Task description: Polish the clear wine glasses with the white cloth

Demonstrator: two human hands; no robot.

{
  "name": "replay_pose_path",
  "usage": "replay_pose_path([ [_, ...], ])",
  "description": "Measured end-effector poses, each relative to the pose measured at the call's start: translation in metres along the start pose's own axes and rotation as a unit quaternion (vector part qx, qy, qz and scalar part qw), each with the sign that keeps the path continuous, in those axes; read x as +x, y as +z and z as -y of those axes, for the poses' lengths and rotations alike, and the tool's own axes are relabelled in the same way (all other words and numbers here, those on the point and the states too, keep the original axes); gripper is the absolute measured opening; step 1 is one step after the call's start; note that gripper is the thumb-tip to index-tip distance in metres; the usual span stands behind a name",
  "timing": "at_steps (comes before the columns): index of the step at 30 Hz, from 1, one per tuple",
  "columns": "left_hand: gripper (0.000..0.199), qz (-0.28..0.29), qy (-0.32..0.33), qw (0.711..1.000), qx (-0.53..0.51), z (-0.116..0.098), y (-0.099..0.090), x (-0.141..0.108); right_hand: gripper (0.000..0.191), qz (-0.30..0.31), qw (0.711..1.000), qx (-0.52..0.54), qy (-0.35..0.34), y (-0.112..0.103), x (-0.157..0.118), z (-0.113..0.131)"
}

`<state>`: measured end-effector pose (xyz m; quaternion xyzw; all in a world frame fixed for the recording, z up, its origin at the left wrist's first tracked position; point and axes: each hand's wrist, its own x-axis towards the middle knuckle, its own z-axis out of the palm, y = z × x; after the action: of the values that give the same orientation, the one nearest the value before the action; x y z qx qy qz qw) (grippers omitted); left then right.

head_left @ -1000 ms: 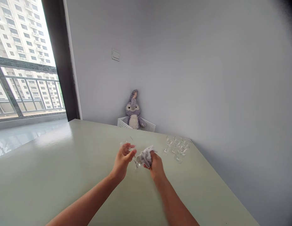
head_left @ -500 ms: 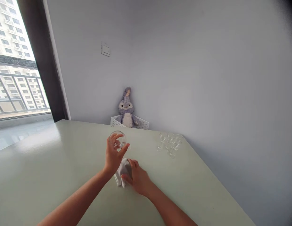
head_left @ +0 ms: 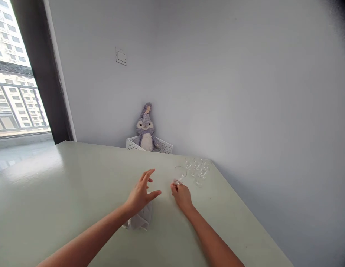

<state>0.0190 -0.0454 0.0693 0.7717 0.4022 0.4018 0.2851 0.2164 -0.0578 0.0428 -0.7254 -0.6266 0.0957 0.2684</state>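
Stemmed glass (head_left: 180, 172), pinched low by the right hand (head_left: 182, 196) above the pale table (head_left: 105, 174).
Light, stiff and brittle is how it would likely be found, slick on smooth walls; it is best gripped by the stem, with the thin rim spared. Its lower part is partly hidden by the fingers. At about two o'clock from it, more stemmed glasses (head_left: 197, 164) are closely grouped, so a knock should be avoided. At eight o'clock, the left hand (head_left: 138, 195) is held spread, with nothing gripped; just beneath, a soft, crumpled cloth (head_left: 142, 218) is partly covered.
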Motion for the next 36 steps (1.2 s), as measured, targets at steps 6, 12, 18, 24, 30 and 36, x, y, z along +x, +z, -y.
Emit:
replay_pose_path([
  [6,0.031,0.026,-0.095,0.993,0.072,0.058,-0.021,-0.013,0.026,-0.018,0.994,-0.022,0.109,-0.006,0.028,-0.076],
  [12,0.048,0.155,-0.114,0.976,-0.102,0.066,-0.044,-0.016,0.029,-0.021,0.988,-0.025,0.151,-0.003,0.044,-0.099],
  [18,0.064,0.283,-0.058,0.948,-0.131,0.058,-0.098,-0.013,0.025,-0.027,0.987,0.0,0.16,-0.004,0.048,-0.1],
  [24,0.057,0.298,-0.034,0.952,-0.056,0.043,-0.118,-0.015,0.041,-0.057,0.982,0.092,0.154,-0.012,0.012,-0.099],
  [30,0.051,0.253,-0.021,0.965,-0.072,0.03,-0.103,-0.016,0.018,0.094,0.981,0.158,-0.067,0.002,-0.063,-0.008],
  [36,0.029,0.037,-0.171,0.961,-0.214,0.052,-0.085,-0.011,0.082,0.091,0.941,-0.088,-0.314,0.036,-0.096,0.101],
])
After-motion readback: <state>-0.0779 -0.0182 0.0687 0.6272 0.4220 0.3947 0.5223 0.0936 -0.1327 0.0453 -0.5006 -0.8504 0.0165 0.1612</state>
